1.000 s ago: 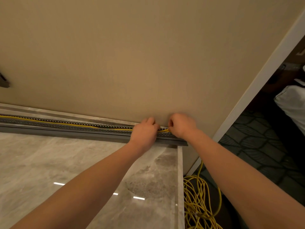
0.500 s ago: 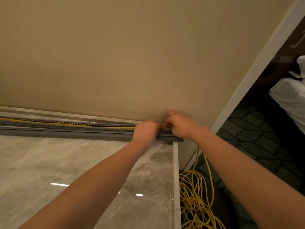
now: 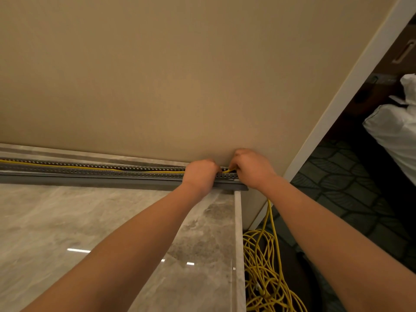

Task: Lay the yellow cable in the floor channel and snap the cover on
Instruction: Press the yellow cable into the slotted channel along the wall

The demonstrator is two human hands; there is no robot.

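Where the beige wall [image 3: 180, 75] meets the marble floor [image 3: 67, 221], I see the grey channel [image 3: 90, 174] running left to right along the wall's foot, its slotted sides open on top with no cover on it. The cable [image 3: 67, 167] lies inside the channel from the far left edge up to my hands at the channel's right end. My left hand [image 3: 200, 174] sits curled over the channel with its knuckles toward me; its fingers are folded down into the slot, and I cannot tell whether they grip the cable or only press on it. My right hand [image 3: 253, 168] is just beside it, at the very end of the channel, closed in a pinch on the cable, a short yellow bit showing between the two hands. From under my right wrist the cable drops down past the floor's raised edge and joins a loose coil [image 3: 265, 273] lying on the dark patterned carpet [image 3: 337, 176] at near right. A white door frame [image 3: 337, 97] slants up the right side, and a white bundle [image 3: 394, 131] lies far right.
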